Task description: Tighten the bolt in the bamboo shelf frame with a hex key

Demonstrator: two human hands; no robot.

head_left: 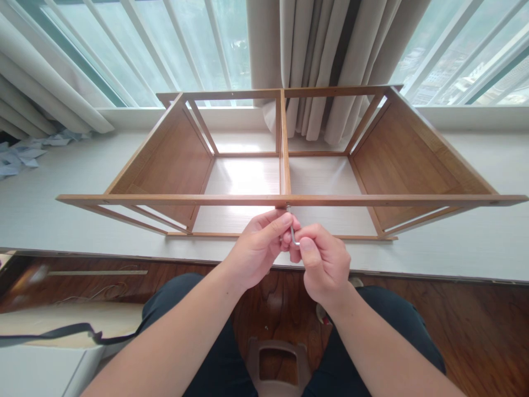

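Observation:
A wooden cabinet frame (231,200) stands on a pale ledge, with solid side panels and an upright divider (284,149) in the middle. At the front rail, where the divider meets it, a small bolt (289,208) sticks out toward me. An L-shaped hex key (293,234) reaches up to that bolt. My left hand (262,245) is closed, with thumb and fingers pinched around the key's long upper part near the bolt. My right hand (324,259) grips the key's short bent end between thumb and forefinger. The fingertips hide part of the key.
The pale ledge (467,242) runs along the windows, with curtains (306,66) behind the frame. Scraps of paper (25,157) lie at the far left. Below are my knees, a brown stool (279,347) and the wood floor (487,331). A dark strap (53,333) crosses the lower left.

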